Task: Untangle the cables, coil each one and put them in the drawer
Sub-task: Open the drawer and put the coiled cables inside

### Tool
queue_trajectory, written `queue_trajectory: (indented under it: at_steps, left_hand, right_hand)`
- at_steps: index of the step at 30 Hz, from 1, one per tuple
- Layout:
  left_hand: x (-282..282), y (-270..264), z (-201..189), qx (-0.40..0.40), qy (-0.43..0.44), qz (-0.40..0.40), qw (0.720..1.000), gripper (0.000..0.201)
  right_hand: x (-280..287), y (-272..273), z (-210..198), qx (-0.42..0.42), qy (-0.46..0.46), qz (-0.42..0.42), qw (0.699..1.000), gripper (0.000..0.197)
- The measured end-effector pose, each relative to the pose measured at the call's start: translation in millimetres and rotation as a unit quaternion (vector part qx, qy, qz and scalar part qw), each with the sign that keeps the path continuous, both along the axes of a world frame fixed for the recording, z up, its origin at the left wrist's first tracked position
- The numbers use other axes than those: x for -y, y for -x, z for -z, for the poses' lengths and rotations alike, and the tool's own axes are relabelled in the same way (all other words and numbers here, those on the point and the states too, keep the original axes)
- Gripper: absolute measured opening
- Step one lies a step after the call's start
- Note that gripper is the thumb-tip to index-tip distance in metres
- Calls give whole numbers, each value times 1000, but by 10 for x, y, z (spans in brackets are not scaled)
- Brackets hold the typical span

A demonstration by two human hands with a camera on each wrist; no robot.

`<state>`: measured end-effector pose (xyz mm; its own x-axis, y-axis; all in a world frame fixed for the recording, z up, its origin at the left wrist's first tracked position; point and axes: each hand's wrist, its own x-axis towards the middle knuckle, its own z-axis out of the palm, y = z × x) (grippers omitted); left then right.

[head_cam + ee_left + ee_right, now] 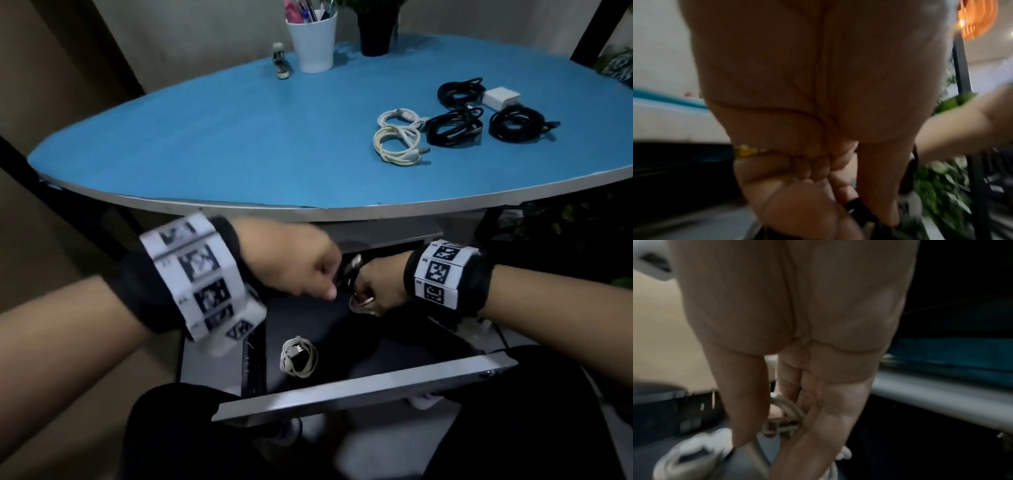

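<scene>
Both hands meet over the open drawer [363,387] below the blue desk [205,144] — the left hand [291,263] pinches a dark cable [347,272], the right hand [380,284] curls around a pale coiled cable [363,305]. One white coil [298,357] lies in the drawer; five more coils — two white [400,137], three black [479,116] — sit on the desk.
</scene>
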<state>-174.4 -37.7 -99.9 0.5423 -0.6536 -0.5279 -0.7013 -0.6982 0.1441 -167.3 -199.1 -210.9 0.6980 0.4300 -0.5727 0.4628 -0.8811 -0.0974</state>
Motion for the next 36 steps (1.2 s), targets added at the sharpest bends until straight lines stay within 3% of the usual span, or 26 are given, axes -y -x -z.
queue_trajectory:
  at_steps: [3,9,11,14,17,21,26,32,36]
  left_hand:
    - [15,94,491,-10,-67,24,997,21]
    - [107,-191,1246,13,-152,-12,988,32]
    - [143,-327,1415,23,-158,-35,987,35]
    - [151,-457,1605,19,-167,-59,984,34]
    - [127,-491,1757,15,-185,-52,981,33]
    - [21,-524,1915,-55,-229,-16,972,17]
    - [-8,-433,1497,-149,-155,-26,976,25]
    - [-120,-402,653,-121,-59,-69,989,21]
    - [-92,-362,-5,-153,82,-138,975,17]
  right_hand:
    - [-80,-52,176,-18,40,-10,999,19]
    - [-204,-200,423,-34,93,-38,994,20]
    - [-226,-223,505,-34,102,-32,994,10]
    - [-240,-247,619,-51,106,-32,993,28]
    - [-248,-246,702,-71,115,-46,990,16]
    - [-190,-195,760,-88,79,-52,992,28]
    - [-203,-161,454,-80,6,-10,997,28]
    - [-47,-15,-491,18,-109,56,992,12]
    - [224,83,-1158,85,-150,121,977,16]
